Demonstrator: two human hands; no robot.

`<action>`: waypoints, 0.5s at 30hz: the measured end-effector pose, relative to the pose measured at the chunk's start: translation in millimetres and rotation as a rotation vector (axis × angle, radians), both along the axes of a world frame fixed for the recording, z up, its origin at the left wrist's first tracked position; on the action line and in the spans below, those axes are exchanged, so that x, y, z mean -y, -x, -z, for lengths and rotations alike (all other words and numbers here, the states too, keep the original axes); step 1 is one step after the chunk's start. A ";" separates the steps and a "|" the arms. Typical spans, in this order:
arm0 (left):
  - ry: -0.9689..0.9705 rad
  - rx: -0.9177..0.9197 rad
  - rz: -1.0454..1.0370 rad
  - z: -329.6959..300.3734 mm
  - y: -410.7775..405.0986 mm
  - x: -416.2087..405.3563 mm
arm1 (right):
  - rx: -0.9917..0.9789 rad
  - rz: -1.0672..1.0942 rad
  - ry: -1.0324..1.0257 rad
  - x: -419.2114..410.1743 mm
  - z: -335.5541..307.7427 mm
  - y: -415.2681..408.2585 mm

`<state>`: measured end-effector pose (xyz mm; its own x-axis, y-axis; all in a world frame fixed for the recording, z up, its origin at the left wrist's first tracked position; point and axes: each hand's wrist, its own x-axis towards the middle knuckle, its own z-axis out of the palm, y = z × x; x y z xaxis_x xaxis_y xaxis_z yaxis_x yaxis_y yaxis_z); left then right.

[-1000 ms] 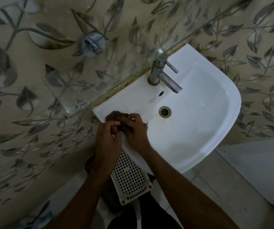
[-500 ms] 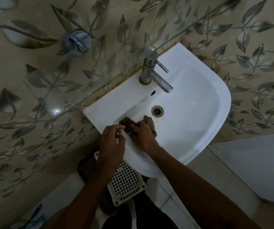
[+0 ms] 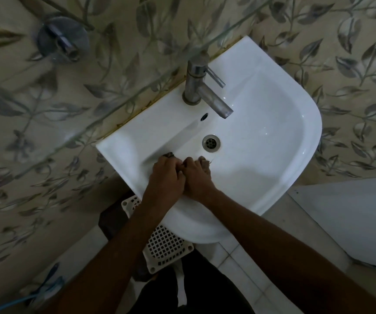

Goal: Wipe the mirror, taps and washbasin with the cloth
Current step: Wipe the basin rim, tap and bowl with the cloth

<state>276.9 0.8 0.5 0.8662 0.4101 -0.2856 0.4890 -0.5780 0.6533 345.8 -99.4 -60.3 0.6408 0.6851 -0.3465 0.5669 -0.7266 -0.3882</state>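
While pressed together, left hand, right hand, grips closed on cloth, inside washbasin.

I see the white washbasin, rounded at the front and fixed against the leaf-patterned wall, its drain near the middle. The steel tap stands upright at the back rim, spout angled over the bowl. The dark cloth is mostly hidden, bunched inside the bowl's near-left slope.
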 end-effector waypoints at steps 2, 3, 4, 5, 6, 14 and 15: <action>0.013 -0.021 0.017 1.0 -7.3 3.5 | 0.164 0.019 0.038 9.3 10.9 -17.1; 0.011 -0.023 0.040 1.5 -8.3 5.6 | 0.228 0.063 0.060 15.1 17.1 -27.4; 0.010 -0.026 0.063 2.5 -9.7 8.3 | 0.267 0.116 0.080 21.4 19.7 -39.4; 0.012 -0.029 0.078 3.5 -10.9 10.8 | 0.278 0.161 0.095 26.7 20.6 -49.6; 0.015 -0.034 0.086 4.6 -12.6 13.1 | 0.269 0.185 0.121 29.6 20.5 -56.4; 0.047 -0.060 0.011 16.0 -27.1 16.6 | 0.064 -0.162 0.013 23.7 19.3 -36.0; 0.045 -0.058 0.016 16.7 -28.1 16.8 | 0.096 -0.175 0.001 26.6 23.3 -43.8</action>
